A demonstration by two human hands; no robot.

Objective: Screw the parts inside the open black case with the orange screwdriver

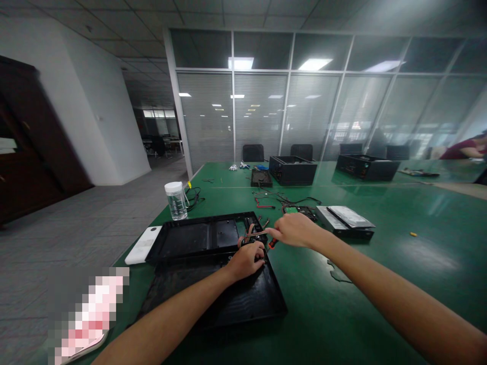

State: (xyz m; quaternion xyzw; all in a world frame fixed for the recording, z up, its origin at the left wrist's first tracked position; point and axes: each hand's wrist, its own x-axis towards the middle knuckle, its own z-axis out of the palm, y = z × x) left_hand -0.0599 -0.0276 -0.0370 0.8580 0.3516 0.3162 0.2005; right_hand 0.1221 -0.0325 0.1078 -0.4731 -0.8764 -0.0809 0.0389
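Note:
A flat black plastic casing lies open in two halves: the far shell point(194, 237) and the near shell point(236, 301). A bundle of striped wires point(255, 233) comes out of the far shell's right end. My right hand point(294, 228) is closed, pinching the wires' end and drawing them taut to the right. My left hand point(247, 261) rests at the shells' right end with curled fingers; what they hold is hidden. Between my hands, a red-and-black screwdriver handle point(273, 243) shows on the table, partly covered.
A water bottle point(176, 201) and a white box point(144, 245) stand left. Beyond are loose cables point(266, 197), a green circuit board point(292, 209), a drive unit point(344, 223) and black computer cases point(292, 170). A person point(466, 148) sits far right.

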